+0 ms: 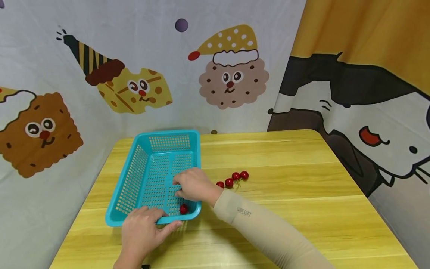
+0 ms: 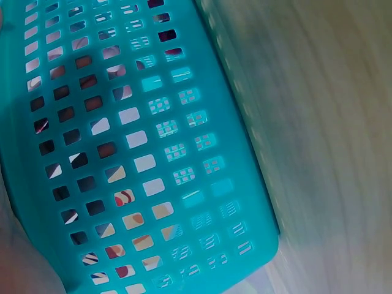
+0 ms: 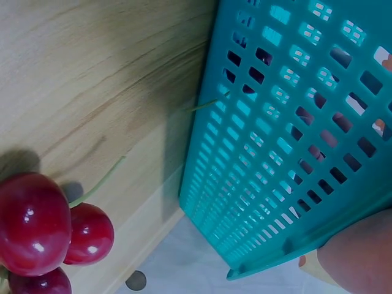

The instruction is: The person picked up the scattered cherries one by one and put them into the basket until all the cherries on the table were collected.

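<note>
A turquoise plastic basket (image 1: 195, 164) with a perforated bottom and walls stands on the left of the table. My left hand (image 1: 142, 228) grips its near rim, fingers over the edge and thumb along the outside. One red cherry (image 1: 183, 209) lies inside at the near right corner. Over the right side wall reaches my right hand (image 1: 195, 185), its loosely bent fingers pointing down into the basket, finger and thumb apart with nothing visible between them. A thin green stem (image 3: 208, 105) pokes out through the wall in the right wrist view.
Several red cherries (image 1: 236, 176) with green stems lie in a slanting row on the wooden table (image 1: 285, 224), just right of the basket. Printed cloth (image 1: 151, 33) with cartoon figures hangs behind the table's far edge, and a curtain (image 1: 366, 33) hangs at the right.
</note>
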`<action>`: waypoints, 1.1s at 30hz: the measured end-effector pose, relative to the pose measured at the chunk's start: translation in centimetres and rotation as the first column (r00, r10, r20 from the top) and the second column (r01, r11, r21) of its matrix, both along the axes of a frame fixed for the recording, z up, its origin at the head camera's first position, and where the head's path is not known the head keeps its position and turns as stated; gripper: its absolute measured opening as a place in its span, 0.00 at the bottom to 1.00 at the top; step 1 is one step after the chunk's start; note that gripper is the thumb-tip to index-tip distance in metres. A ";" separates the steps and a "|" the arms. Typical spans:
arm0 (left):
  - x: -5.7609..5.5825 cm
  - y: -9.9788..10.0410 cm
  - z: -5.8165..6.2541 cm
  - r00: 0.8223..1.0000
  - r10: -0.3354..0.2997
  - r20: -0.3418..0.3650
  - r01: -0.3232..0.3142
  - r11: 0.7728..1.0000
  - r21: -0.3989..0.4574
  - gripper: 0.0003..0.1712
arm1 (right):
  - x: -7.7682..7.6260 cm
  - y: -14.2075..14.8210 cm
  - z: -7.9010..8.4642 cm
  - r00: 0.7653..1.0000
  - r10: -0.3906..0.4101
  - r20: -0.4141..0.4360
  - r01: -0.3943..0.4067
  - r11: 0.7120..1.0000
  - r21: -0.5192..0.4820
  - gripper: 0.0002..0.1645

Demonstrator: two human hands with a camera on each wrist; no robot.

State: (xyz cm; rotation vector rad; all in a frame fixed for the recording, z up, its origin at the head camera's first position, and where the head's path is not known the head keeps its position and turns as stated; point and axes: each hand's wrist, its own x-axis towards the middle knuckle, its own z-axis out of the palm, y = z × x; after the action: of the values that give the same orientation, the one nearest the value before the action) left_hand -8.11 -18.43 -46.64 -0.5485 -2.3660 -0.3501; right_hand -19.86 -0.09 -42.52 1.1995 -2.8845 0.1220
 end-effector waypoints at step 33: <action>-0.3 -0.1 -0.1 1.000 0.000 -0.013 0.000 1.000 0.000 0.33 | 1.5 15.6 -2.3 0.999 -0.022 -0.023 0.017 0.979 -0.202 0.15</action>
State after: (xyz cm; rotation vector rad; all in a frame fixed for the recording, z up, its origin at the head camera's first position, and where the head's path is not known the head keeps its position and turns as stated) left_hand -8.39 -18.50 -46.74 -0.5489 -2.3532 -0.3460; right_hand -18.38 15.51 -44.80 1.1279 -2.7795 0.3855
